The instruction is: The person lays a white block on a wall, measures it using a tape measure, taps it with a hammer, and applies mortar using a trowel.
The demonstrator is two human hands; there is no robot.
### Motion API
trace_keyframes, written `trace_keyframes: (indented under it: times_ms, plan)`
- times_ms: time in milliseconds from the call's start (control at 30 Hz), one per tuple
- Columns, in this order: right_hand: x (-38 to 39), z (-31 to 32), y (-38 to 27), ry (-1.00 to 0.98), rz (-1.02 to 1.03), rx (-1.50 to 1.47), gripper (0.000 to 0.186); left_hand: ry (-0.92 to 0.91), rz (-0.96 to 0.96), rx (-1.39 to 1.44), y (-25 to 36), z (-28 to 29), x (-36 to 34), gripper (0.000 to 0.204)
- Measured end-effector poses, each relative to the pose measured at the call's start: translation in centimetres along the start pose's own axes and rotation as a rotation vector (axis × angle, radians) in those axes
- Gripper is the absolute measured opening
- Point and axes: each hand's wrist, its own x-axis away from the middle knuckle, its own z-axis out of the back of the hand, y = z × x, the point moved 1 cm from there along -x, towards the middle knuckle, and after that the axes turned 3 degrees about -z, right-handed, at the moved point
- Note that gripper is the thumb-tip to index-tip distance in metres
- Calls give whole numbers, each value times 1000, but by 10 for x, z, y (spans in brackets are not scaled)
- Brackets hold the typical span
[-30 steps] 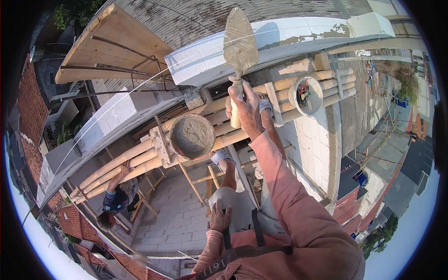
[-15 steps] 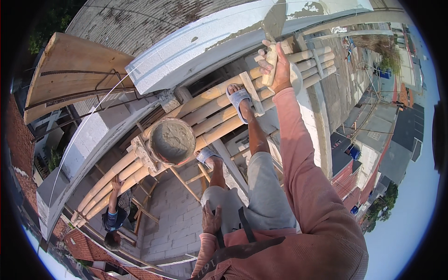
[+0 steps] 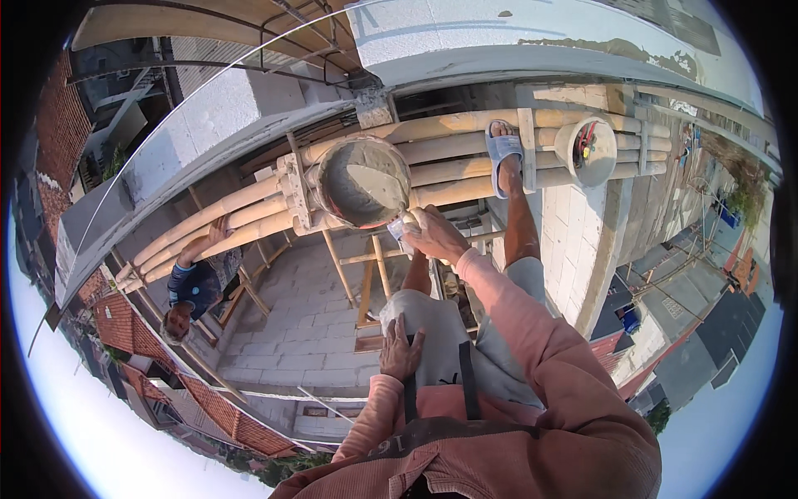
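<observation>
My right hand (image 3: pixel 436 234) is closed round the handle of a trowel (image 3: pixel 379 188) at the near edge of a round bucket (image 3: pixel 359 222). The mortar-coated blade reaches into the grey wet mortar (image 3: pixel 345 166) inside. Fingers apart, my left hand (image 3: pixel 401 349) lies on my left thigh and holds nothing. Beneath the bucket run several bamboo poles (image 3: pixel 453 173), which also carry my sandalled foot (image 3: pixel 505 158). Along the far side stands a pale block wall (image 3: pixel 465 33), with a smear of mortar (image 3: pixel 615 48) on its face.
A white bucket (image 3: pixel 600 173) with red-and-black tools sits on the poles at right. A taut string (image 3: pixel 179 125) crosses the left side. Below left, a co-worker (image 3: pixel 195 287) reaches to the poles. Rebar (image 3: pixel 274 62) and a wooden board (image 3: pixel 199 23) stand beyond the wall.
My right hand has brought the trowel from the block wall down and left to the mortar bucket. The view has shifted, bringing the white bucket's tools into sight. My left hand stays on the thigh.
</observation>
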Motion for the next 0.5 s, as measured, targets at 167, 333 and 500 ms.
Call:
trace_keyframes:
  times_ms: [167,333,500]
  plan:
    - [-93,-81,3,-47,-580,-75,23,29,63,108,0,-5,12,80]
    - [-103,-123,12,-168,-395,-141,38,57,75,144,-1,-11,9,80]
    - [-23,-14,33,-259,-420,-679,56,36,86,135,-4,-5,12,81]
